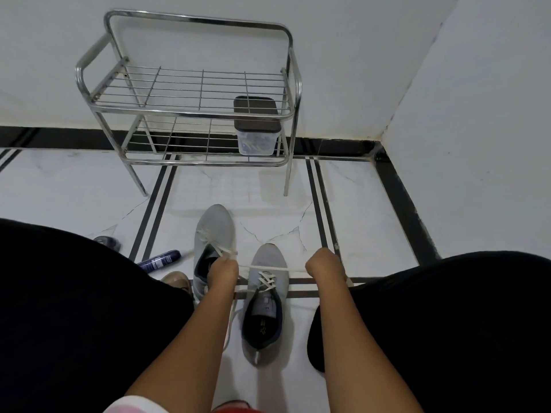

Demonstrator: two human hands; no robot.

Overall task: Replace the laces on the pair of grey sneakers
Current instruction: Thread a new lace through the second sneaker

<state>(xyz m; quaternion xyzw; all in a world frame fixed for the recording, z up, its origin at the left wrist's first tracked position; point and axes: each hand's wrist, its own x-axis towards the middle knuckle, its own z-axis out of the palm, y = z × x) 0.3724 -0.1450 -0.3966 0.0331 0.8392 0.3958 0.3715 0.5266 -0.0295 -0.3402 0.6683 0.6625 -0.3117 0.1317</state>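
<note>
Both hands, left [224, 267] and right [320, 263], apparently grip a white lace [268, 267] taut above the grey sneakers [264, 296].

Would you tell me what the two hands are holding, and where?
Both hold a white lace stretched between them: left hand at the left sneaker's eyelets, right hand farther along it.

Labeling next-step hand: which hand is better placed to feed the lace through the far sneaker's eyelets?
Left. The left hand already sits at the far sneaker eyelets, holding the lace; the right hand is off to the side, pulling it taut.
</note>
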